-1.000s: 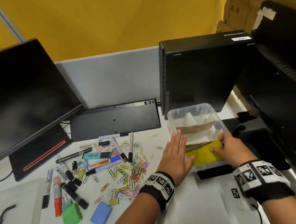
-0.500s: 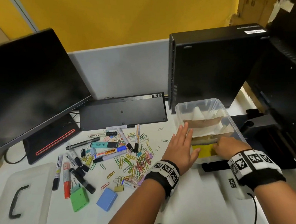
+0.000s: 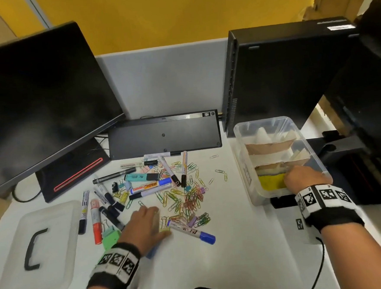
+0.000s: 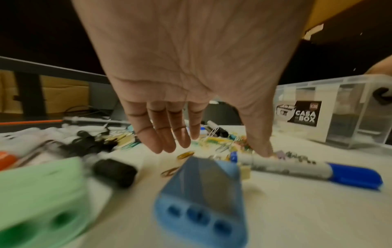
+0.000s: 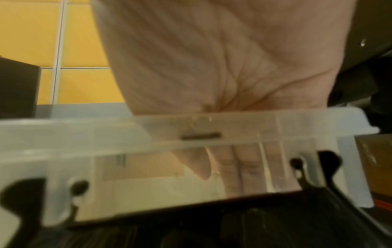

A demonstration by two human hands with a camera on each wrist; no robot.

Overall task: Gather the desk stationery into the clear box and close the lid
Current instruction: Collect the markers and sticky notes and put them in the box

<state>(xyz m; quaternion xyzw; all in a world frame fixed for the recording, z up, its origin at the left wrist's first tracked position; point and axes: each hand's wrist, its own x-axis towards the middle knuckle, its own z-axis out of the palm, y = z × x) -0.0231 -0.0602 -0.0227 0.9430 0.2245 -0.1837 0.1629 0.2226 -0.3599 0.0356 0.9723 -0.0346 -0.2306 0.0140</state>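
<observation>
My left hand (image 3: 145,226) hovers fingers spread and empty just over the blue sharpener (image 4: 203,198) and the blue-capped marker (image 3: 192,231), thumb touching the marker. My right hand (image 3: 304,179) reaches into the near end of the clear box (image 3: 245,174), fingers down on the yellow pad (image 3: 271,181) — whether it grips anything I cannot tell. The paper clips (image 3: 189,201) lie scattered across the counter (image 3: 249,253); the lid (image 3: 41,251) sits far left. My worry: a hasty sweep scatters clips — or pushes the marker rolling away.
</observation>
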